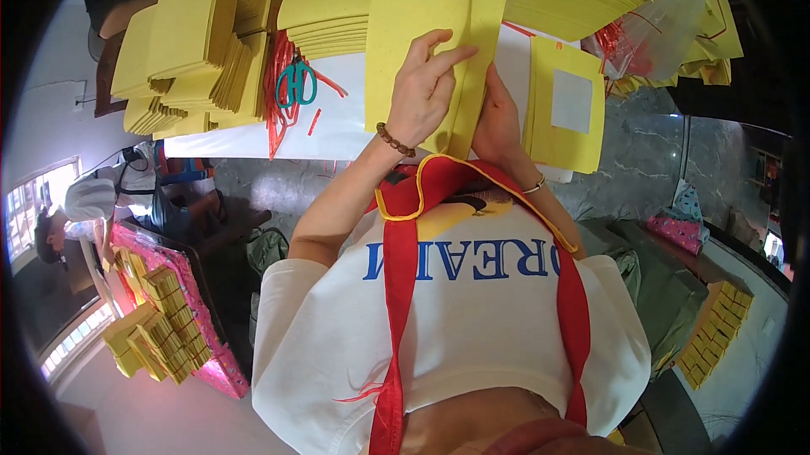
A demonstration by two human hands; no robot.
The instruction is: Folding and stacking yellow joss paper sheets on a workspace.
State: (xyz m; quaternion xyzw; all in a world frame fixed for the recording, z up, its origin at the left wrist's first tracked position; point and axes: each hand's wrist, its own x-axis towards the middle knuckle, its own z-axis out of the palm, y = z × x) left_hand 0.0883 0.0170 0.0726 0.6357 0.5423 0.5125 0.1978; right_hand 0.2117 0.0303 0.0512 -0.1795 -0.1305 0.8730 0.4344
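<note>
A folded-looking batch of yellow paper sheets (413, 12) stands tilted at the table's near edge, in front of my chest. My left hand (424, 90), with a beaded bracelet at the wrist, lies over its face, fingers apart and bent a little. Along the batch's right edge my right hand (499, 123) holds the sheets from the side, its fingers partly hidden by the paper. Teal-handled scissors (296, 85) lie to the left on red plastic strips (276, 121).
Stacks of yellow paper (190, 33) fill the left and back of the white table (337, 130). More yellow paper with a pale rectangle (564, 105) lies at the right, near a clear plastic bag (666, 24). Another person (110, 193) sits at the left beside bundled paper (164, 320).
</note>
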